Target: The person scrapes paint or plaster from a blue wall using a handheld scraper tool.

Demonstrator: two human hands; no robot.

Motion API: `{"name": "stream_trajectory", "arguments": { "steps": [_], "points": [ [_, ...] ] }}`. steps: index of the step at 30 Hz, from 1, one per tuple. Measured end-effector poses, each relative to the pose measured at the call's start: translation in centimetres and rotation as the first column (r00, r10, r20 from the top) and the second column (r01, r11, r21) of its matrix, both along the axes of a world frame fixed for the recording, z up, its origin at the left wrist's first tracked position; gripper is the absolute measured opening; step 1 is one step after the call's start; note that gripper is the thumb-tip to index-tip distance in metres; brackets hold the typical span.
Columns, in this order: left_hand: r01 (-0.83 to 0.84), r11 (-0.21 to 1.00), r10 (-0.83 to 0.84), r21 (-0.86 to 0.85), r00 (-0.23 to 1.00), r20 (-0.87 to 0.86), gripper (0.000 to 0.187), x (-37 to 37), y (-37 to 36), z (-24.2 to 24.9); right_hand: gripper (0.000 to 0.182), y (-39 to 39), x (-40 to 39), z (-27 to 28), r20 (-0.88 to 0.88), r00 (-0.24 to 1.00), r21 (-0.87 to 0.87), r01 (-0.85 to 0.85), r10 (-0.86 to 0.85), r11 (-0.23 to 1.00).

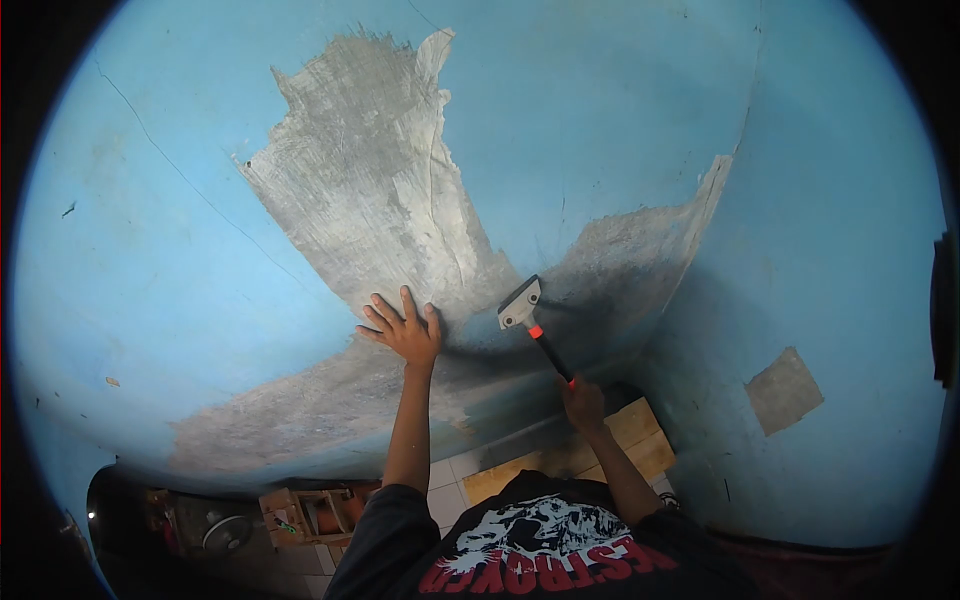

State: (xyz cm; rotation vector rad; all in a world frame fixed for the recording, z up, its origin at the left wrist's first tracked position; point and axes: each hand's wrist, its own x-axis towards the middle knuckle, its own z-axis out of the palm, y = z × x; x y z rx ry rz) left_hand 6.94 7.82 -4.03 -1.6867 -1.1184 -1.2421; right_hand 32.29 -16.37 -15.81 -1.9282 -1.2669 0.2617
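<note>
at the near edge, below the dark shirt (545,540)'s wearer's outstretched arms, lie pale floor tiles (443,478). on the right, the right hand (583,405) closes narrowly round the lower handle of a scraper (549,352), probably for reach; its wide head tilts up at the wall, contact unclear. to the left, the left hand (408,338) is open wide, fingers spread on bare grey plaster (360,200), seemingly for balance. farther up, blue paint (560,110) borders the ragged patch.

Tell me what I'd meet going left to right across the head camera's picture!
Small tan mark on the wall → left hand, fingers spread → scraper → right hand on its handle → small grey patch.
</note>
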Motion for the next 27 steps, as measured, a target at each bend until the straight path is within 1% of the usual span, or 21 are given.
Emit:
{"name": "stream_trajectory", "arguments": {
  "steps": [2,5,6,9,11,15,17,18,20,21,22,23,24,27],
  "points": [
    [-0.004,1.0,0.004,0.005,1.0,-0.004,0.059,0.2,0.3,0.0,0.05,-0.5,0.8,0.6,0.022,1.0,-0.048,-0.005,0.006,0.999],
    [0.001,1.0,-0.001,0.0,1.0,-0.008,0.059,0.0,0.1,-0.4,0.05,-1.2,1.4,-3.0,0.04,0.999,-0.048,0.025,-0.023,0.999],
    [0.002,1.0,-0.002,0.006,1.0,-0.006,0.058,0.1,0.1,-0.4,0.05,-1.0,1.4,-2.6,0.044,0.999,-0.046,0.021,-0.019,0.999],
    [-0.002,1.0,0.002,0.016,1.0,0.0,0.058,0.2,0.6,-0.3,0.051,0.9,0.5,1.4,0.061,0.998,-0.008,0.002,-0.002,1.0],
    [-0.008,1.0,0.008,0.001,1.0,-0.003,0.057,-0.1,0.2,-0.6,0.052,2.1,-0.2,3.7,0.019,0.998,0.065,-0.056,0.054,0.996],
    [0.009,1.0,-0.009,0.004,1.0,-0.028,0.055,-0.1,0.2,-0.3,0.051,1.3,-0.2,-0.3,-0.023,0.997,0.113,-0.065,0.068,0.991],
    [0.03,0.999,-0.03,0.011,0.999,-0.044,0.056,-0.2,-0.3,0.0,0.048,-0.3,-0.1,-3.0,0.014,1.0,-0.002,-0.007,0.007,1.0],
    [0.022,1.0,-0.022,0.015,0.999,-0.046,0.056,-0.2,-0.3,0.1,0.048,-0.1,-0.3,-2.7,0.015,1.0,-0.001,-0.009,0.009,1.0],
    [0.023,1.0,-0.022,0.018,0.999,-0.043,0.056,-0.1,-0.1,0.1,0.049,1.1,-0.9,-0.3,0.018,1.0,0.07,-0.02,0.018,0.997],
    [0.025,1.0,-0.025,0.015,0.999,-0.045,0.056,-0.2,-0.3,0.0,0.049,1.9,-1.4,1.5,0.02,1.0,0.067,-0.022,0.021,0.998],
    [0.022,1.0,-0.022,0.012,0.999,-0.043,0.056,-0.1,-0.3,0.0,0.05,3.0,-2.1,3.5,-0.017,0.999,0.122,-0.031,0.034,0.992],
    [0.023,1.0,-0.023,0.007,0.999,-0.046,0.055,-0.2,-0.5,0.1,0.052,3.3,-2.5,4.4,-0.057,0.997,0.174,-0.037,0.048,0.984],
    [0.027,1.0,-0.027,0.003,0.998,-0.052,0.055,-0.3,-0.5,0.2,0.052,3.0,-2.7,3.6,-0.06,0.997,0.17,-0.036,0.047,0.985],
    [0.041,0.999,-0.04,0.01,0.998,-0.058,0.055,-0.4,-0.4,0.0,0.052,1.6,-2.0,-1.1,-0.068,0.996,0.188,-0.048,0.061,0.981]
  ]
}}
